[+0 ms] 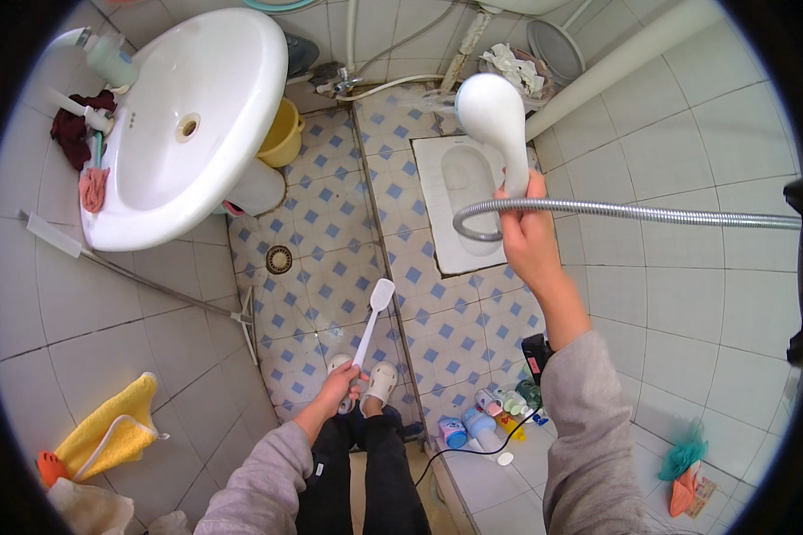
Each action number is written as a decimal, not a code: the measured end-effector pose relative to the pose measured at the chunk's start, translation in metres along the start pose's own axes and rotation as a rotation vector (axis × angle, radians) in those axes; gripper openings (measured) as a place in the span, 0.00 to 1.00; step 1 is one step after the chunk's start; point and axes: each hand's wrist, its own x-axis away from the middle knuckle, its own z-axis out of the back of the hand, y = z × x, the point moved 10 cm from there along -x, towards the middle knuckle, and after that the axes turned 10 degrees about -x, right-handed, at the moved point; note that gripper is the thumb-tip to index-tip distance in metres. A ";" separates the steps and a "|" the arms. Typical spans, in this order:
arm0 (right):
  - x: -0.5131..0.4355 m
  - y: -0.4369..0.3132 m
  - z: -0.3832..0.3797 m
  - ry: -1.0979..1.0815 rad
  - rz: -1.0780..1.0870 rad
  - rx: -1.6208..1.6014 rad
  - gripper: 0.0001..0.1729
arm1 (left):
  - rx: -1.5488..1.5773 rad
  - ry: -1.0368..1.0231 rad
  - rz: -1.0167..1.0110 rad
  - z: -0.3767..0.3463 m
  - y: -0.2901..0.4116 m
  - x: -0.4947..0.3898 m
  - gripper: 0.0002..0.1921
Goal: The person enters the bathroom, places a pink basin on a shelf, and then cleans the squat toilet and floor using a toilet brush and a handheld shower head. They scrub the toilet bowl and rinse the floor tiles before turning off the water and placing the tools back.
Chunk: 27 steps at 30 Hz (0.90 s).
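My left hand point(343, 386) is closed round the handle of a white long-handled scrub brush point(371, 328), whose head reaches out over the tiled floor. Raised on the right, my right hand point(530, 231) grips the handle of a white shower head point(492, 110). Water sprays from the shower head's left side. Its flexible metal hose point(642, 211) loops by my right wrist and runs to the right rim. Beneath the loop a white squat toilet point(470, 200) is set in the raised tiled floor.
A white washbasin point(194, 127) stands at upper left, a yellow bucket point(283, 137) beside it. A floor drain point(279, 259) lies below them. A squeegee point(167, 287) leans on the left wall. Bottles point(480, 423) stand at lower right; a waste basket point(542, 83) is behind the toilet. A floor step point(383, 247) runs lengthwise.
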 end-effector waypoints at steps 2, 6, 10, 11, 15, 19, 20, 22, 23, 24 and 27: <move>0.013 0.003 -0.001 -0.009 -0.068 0.010 0.16 | 0.024 0.000 0.002 0.001 0.000 0.000 0.09; 0.042 0.012 0.002 -0.086 -0.192 0.086 0.20 | 0.004 0.002 0.002 0.004 0.001 -0.001 0.09; 0.058 0.010 0.011 -0.103 -0.129 0.186 0.22 | -0.001 0.012 0.004 0.006 0.002 -0.002 0.09; 0.059 0.006 0.013 -0.095 -0.089 0.214 0.22 | -0.002 0.012 0.002 0.005 0.002 -0.002 0.09; 0.066 0.010 0.013 -0.099 -0.160 0.124 0.23 | 0.000 0.014 0.004 0.004 0.001 -0.002 0.10; 0.073 0.016 0.010 -0.137 -0.285 -0.001 0.22 | 0.010 0.004 0.010 0.002 -0.001 -0.005 0.11; 0.074 0.015 0.009 -0.149 -0.280 -0.033 0.22 | 0.010 -0.003 0.010 0.001 -0.001 -0.006 0.11; 0.075 0.015 0.008 -0.163 -0.250 0.028 0.22 | -0.017 -0.002 0.015 0.001 -0.002 -0.007 0.13; 0.075 0.015 0.008 -0.171 -0.233 0.045 0.22 | -0.032 -0.005 0.008 0.000 -0.001 -0.007 0.13; 0.075 0.014 0.009 -0.156 -0.201 0.062 0.22 | -0.023 -0.001 0.016 0.000 -0.002 -0.007 0.13; 0.075 0.014 0.016 -0.081 -0.139 0.113 0.22 | -0.006 -0.001 0.016 -0.002 -0.001 -0.006 0.12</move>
